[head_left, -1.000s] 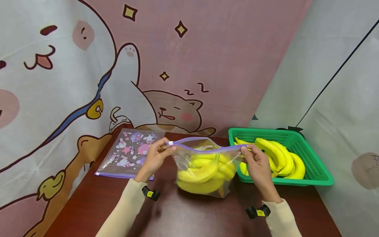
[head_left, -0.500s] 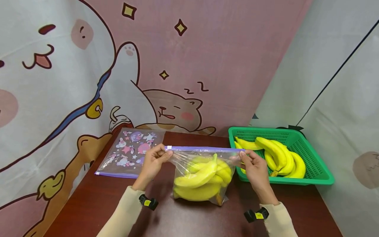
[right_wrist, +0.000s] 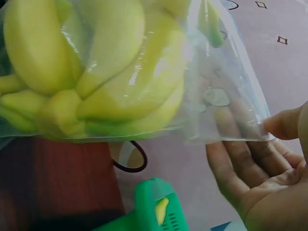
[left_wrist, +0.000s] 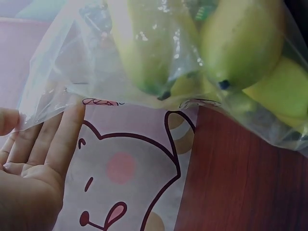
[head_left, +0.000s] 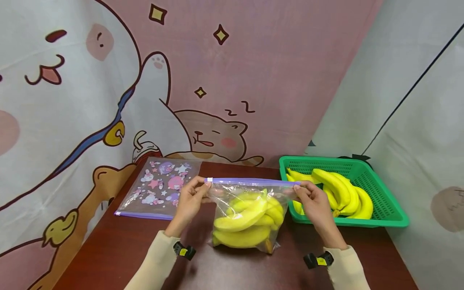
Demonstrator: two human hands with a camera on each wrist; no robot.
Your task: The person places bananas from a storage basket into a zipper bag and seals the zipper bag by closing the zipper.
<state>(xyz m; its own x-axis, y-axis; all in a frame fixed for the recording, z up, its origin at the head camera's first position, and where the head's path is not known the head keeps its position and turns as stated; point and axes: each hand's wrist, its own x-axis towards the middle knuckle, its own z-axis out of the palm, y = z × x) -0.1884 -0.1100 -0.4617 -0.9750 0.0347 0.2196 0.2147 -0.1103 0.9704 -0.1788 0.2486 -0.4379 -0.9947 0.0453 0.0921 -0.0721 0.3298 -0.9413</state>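
Note:
A clear zip bag with a purple slider strip along its top stands on the table, bananas inside. My left hand pinches its top left corner, beside the white slider. At the top right corner my right hand pinches the strip between thumb and fingers. The strip is stretched nearly straight between both hands. In the left wrist view the left hand has its thumb on the film and its fingers behind it. The right wrist view shows the right hand pinching the other corner.
To the right stands a green basket holding more bananas. A second zip bag with a pink and purple print lies flat at the left of the brown table. A cartoon cloth hangs behind.
The bag's mouth was gaping one second ago; its two edges now lie together in a straight strip. Both hands keep their corners, and the bag sits slightly lower.

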